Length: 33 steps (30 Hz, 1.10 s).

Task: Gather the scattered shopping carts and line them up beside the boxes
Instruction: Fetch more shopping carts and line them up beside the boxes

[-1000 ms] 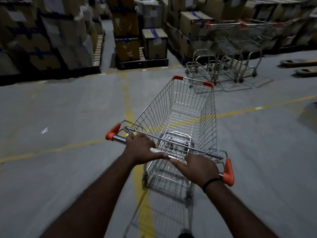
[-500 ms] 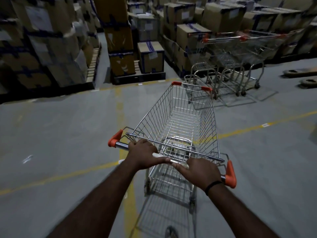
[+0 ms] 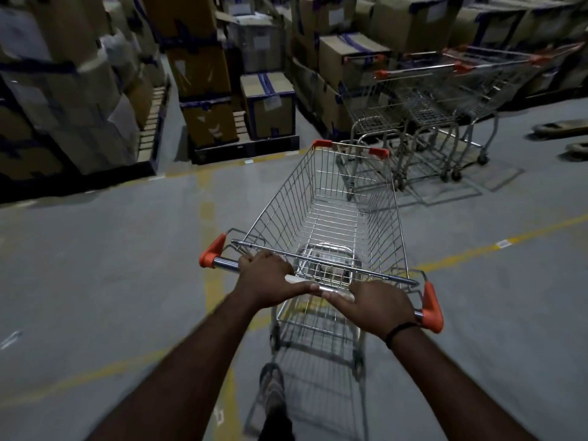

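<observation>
Wire cart (image 3: 334, 218) at middle of floor (image 3: 95, 265), front end pointing to parked carts (image 3: 429, 100) close ahead; contact cannot tell. Parked carts stand side by side, just beside stacked boxes (image 3: 346, 58) at far right. Left hand (image 3: 270, 278), right hand (image 3: 378, 305) both curled around handle bar (image 3: 226, 263), near each other. Black band (image 3: 401, 329) on right wrist. Yellow lines (image 3: 477, 253) cross floor under cart.

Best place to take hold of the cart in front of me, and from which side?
Take the handle bar at the cart's near end, between its orange end caps. Come from behind, palms down over it: the bar runs crosswise, clear of the wire basket, whose front points toward the parked carts.
</observation>
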Available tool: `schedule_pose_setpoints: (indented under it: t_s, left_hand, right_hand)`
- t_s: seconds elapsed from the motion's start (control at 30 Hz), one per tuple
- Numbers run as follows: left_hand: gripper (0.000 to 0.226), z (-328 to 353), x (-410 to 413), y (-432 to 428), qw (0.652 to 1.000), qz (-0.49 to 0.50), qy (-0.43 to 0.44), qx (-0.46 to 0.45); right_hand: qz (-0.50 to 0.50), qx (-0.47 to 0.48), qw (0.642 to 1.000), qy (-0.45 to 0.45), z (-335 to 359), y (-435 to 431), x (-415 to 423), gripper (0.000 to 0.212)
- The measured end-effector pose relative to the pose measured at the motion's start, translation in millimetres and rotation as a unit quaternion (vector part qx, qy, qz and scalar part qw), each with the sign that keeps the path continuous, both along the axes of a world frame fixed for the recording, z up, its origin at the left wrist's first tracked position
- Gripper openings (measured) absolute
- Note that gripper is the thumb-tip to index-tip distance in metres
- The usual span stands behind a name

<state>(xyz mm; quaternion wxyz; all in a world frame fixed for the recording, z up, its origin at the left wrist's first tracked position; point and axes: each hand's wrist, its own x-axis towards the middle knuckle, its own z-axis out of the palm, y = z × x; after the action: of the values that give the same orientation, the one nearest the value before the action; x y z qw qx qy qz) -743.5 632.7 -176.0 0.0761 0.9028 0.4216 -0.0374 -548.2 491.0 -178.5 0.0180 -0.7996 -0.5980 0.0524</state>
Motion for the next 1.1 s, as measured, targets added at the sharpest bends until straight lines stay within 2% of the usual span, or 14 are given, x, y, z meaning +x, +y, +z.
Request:
schedule_pose_setpoints:
  t_s: [0.17, 0.4, 0.77, 0.93, 1.1]
  left_hand:
    - [0.102, -4, 43, 80, 1.0, 0.007, -0.017, 0.007]
    - [0.111, -3, 90, 192, 1.0, 0.004, -0.016, 0.001]
    - [0.11, -1, 146, 346, 1.0, 0.023, 0.001, -0.004]
    - [0.11, -1, 181, 421, 1.0, 0.029, 0.007, -0.005]
    - [0.109, -2, 227, 489, 0.999, 0.041, 0.01, -0.015]
  right_hand:
    - [-0.001, 0.008, 1.0, -0.026, -2, 84, 45, 0.092]
    - [-0.005, -0.012, 1.0, -0.028, 9, 201, 92, 0.076]
    - [0.013, 0.0, 0.999, -0.032, 8, 356, 151, 0.086]
    - [0.034, 0.0, 0.999, -0.028, 9, 428, 187, 0.073]
    - [0.066, -0.011, 0.997, -0.033, 14, 499, 238, 0.072]
